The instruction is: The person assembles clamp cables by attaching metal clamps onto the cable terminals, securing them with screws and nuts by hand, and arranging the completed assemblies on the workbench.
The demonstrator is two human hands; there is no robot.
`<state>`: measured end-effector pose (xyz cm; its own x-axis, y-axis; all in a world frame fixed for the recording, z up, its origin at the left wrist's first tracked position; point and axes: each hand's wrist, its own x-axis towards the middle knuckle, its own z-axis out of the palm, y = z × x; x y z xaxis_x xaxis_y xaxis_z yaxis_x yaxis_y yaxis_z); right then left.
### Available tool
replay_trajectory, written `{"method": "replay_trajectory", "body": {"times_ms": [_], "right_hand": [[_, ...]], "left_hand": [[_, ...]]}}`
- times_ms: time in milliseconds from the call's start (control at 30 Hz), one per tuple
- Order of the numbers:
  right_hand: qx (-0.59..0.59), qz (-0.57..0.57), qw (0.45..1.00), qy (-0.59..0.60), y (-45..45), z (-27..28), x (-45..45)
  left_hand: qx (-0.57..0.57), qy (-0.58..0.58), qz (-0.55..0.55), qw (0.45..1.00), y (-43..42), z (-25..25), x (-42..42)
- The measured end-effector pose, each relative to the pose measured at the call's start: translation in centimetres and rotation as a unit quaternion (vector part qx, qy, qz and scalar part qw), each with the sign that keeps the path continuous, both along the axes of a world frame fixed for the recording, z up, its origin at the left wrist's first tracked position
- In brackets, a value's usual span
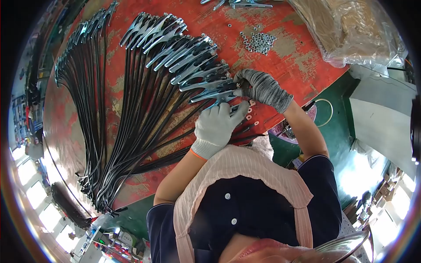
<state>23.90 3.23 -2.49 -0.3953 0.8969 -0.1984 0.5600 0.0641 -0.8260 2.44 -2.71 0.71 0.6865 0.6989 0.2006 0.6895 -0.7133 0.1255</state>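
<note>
My left hand [215, 125], in a white glove, has its fingers closed on the lower side of a silver metal clamp [214, 95] at the near end of a row. In a grey striped glove, my right hand [263, 90] curls its fingers round the right end of the same clamp; the fingertips are partly hidden. Beside the hands, more silver clamps [186, 57] overlap in a row, with black cables [127, 114] running from them down to the left. Small pale washers or tabs [249, 117] lie just below my right hand.
The red worn table [307, 65] carries a pile of small metal nuts [258, 42], a second bundle of clamps [83, 33] at the far left and a plastic-wrapped package [351, 26] at the upper right. A round pink container [285, 131] sits beyond the table's right edge.
</note>
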Motion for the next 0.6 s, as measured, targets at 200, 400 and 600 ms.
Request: {"method": "replay_trajectory", "body": {"times_ms": [200, 400, 600], "right_hand": [[0.077, 0.014, 0.996, -0.03, 0.6, 0.5, -1.4], [0.095, 0.045, 0.993, -0.056, 1.8, 0.5, -1.9], [-0.056, -0.009, 0.995, 0.078, 3.1, 1.5, -2.4]], "left_hand": [[0.019, -0.023, 0.004, 1.0, 0.7, -0.2, 0.0], [0.006, -0.017, 0.011, 1.0, 2.1, 0.0, -0.4], [0.03, -0.016, 0.017, 0.999, 3.2, -0.4, -0.9]]}}
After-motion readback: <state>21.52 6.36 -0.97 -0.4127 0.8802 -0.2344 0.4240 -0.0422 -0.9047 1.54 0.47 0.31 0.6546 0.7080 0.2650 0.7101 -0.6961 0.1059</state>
